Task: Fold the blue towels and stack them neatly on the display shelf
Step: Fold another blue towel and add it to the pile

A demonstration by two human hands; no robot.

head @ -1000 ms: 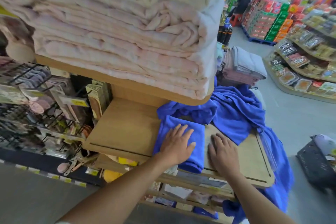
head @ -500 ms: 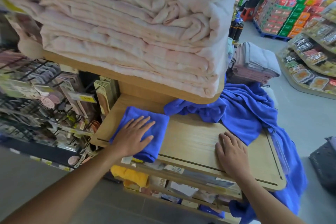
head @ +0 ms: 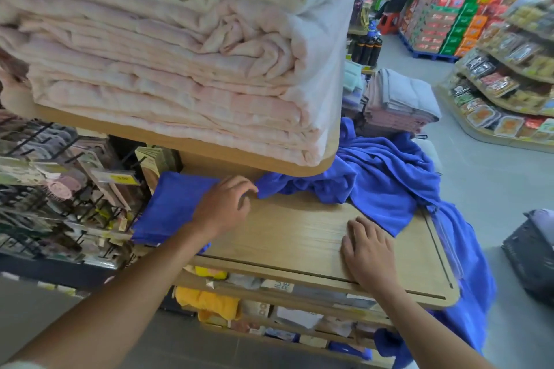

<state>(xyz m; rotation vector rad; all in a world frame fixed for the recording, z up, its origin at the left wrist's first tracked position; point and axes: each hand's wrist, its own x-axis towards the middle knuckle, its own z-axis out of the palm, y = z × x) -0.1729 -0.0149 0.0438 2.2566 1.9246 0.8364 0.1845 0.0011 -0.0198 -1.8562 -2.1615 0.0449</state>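
A folded blue towel (head: pixel 172 207) lies at the left end of the wooden display shelf (head: pixel 296 234). My left hand (head: pixel 224 204) hovers over its right edge with loosely curled fingers. Its fingertips reach the near corner of a heap of unfolded blue towels (head: pixel 386 177). That heap covers the back right of the shelf and hangs down over the right side. My right hand (head: pixel 368 252) rests flat on the bare wood near the front edge, holding nothing.
An upper shelf (head: pixel 192 141) with stacked pink and cream blankets (head: pixel 168 69) overhangs the work area. Hooks with small goods (head: pixel 60 189) hang at the left. Grey and pink towels (head: pixel 398 102) sit behind. A dark basket (head: pixel 533 252) stands on the floor at the right.
My left hand slid the folded towel left to the shelf's end, then lifted off it and moved right to the corner of the loose heap. My right hand stayed flat on the wood.
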